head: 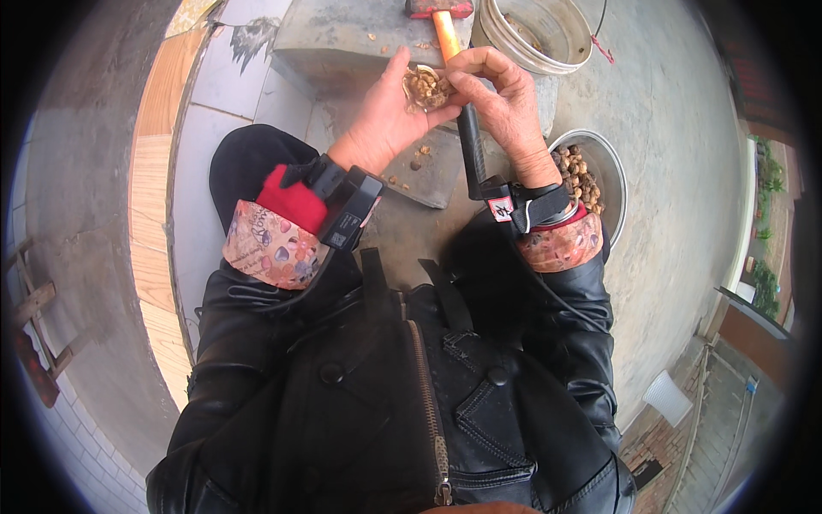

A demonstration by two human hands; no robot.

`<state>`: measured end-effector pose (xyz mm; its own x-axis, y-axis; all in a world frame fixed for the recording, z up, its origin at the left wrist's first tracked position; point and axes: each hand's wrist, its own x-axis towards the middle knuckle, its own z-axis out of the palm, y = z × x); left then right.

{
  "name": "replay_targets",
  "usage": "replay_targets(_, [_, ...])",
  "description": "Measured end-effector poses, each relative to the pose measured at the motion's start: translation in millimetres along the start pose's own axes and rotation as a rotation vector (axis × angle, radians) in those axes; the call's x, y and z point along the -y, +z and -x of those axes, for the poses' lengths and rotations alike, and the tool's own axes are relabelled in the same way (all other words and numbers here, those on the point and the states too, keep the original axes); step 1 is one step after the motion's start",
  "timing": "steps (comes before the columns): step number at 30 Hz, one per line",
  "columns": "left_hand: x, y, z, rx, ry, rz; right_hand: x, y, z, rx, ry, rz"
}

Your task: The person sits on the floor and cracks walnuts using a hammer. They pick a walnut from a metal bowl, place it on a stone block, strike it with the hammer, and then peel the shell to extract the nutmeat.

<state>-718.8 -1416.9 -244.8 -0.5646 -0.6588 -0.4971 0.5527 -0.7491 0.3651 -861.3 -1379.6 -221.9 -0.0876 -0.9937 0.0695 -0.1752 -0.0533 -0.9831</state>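
Note:
Cracked walnut pieces lie in the palm of my left hand, which is cupped and turned up. The fingertips of my right hand are pinched together at the right edge of these pieces; whether a bit is between them is hard to tell. Behind my right hand, a hammer with a red head, an orange neck and a black grip rests with its head on a concrete block. Bits of shell lie on the block and on a lower grey slab.
A metal basin of whole walnuts stands beside my right forearm. At the top right is a whitish plastic bucket with some bits inside. White tiles and a wood-look tile strip run along the left. A wooden frame stands far left.

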Motion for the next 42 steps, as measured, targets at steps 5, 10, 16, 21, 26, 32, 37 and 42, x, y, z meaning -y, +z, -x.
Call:
replay_targets(5, [-1, 0, -1, 0.001, 0.013, 0.059, 4, -6, 2, 0.009, 0.076, -0.225])
replay_targets(10, [-3, -6, -5, 0.052, 0.021, 0.128, 8, -10, 4, 0.047, 0.085, -0.273])
replay_targets(16, [-3, -12, -6, 0.06, 0.043, 0.134, 1, -4, 8, 0.05, 0.033, -0.26])
replay_targets(21, [-4, -29, -13, 0.224, 0.001, 0.195, -3, 0, 9, 0.055, -0.041, -0.172])
replay_targets(26, [-9, -45, -19, 0.536, -0.133, 0.342, 1, 0, 9, 0.1, -0.06, 0.034])
replay_targets(32, [-1, -34, -15, 0.203, 0.008, 0.147, 0, 7, 7, 0.015, -0.171, 0.327])
replay_targets(37, [-4, -31, -9, 0.303, -0.085, 0.27, -6, 15, 6, 0.017, -0.237, 0.466])
replay_targets(42, [5, -29, -8, 0.046, -0.007, 0.053, -10, 15, 6, 0.071, -0.187, 0.41])
